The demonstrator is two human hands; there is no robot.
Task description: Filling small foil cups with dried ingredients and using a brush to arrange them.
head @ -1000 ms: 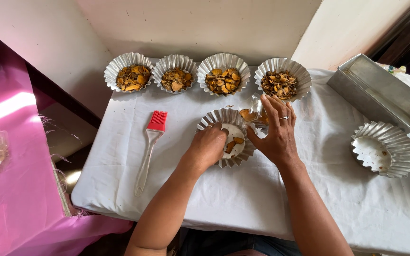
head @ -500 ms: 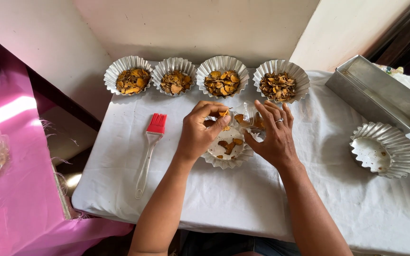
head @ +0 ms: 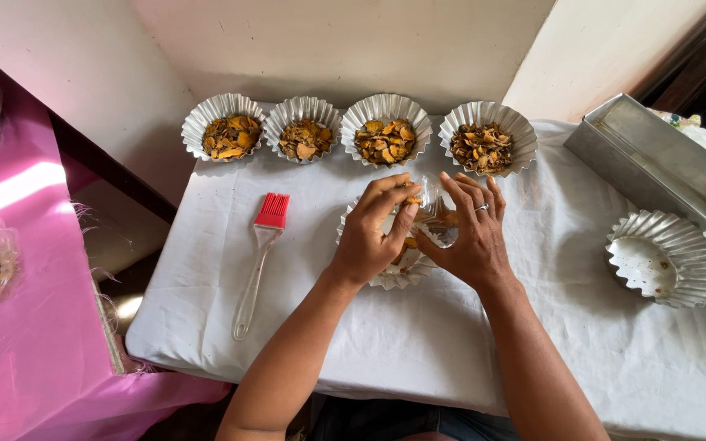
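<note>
Fluted foil cup [head: 394, 273] sits near the middle of my worktop [head: 451, 343], mostly under my hands, with orange-brown dried chips in it. A white, slightly creased cloth covers the worktop; its front edge hangs toward me, and a broad bare stretch lies open between my forearms and that edge. To my left a pink cloth [head: 34, 343] covers a lower surface, with a gap between the two. At the far right a long rectangular metal tin [head: 655, 159] lies at an angle, smooth-sided and dull grey. Nearer me on the right, an almost empty fluted cup [head: 665, 257] sits close to the worktop's edge, with open cloth between it and my hands. Along the back edge four crimped foil cups [head: 386, 135] stand in a row, each filled with dried chips. Left of my hands lies a brush [head: 259, 261] with a clear handle and red bristles, well apart from everything. My left hand [head: 369, 237] pinches a few chips over the cup, fingers curled narrow. My right hand [head: 467, 237], ringed, holds a crinkly clear wrapper [head: 435, 214] against the cup.
</note>
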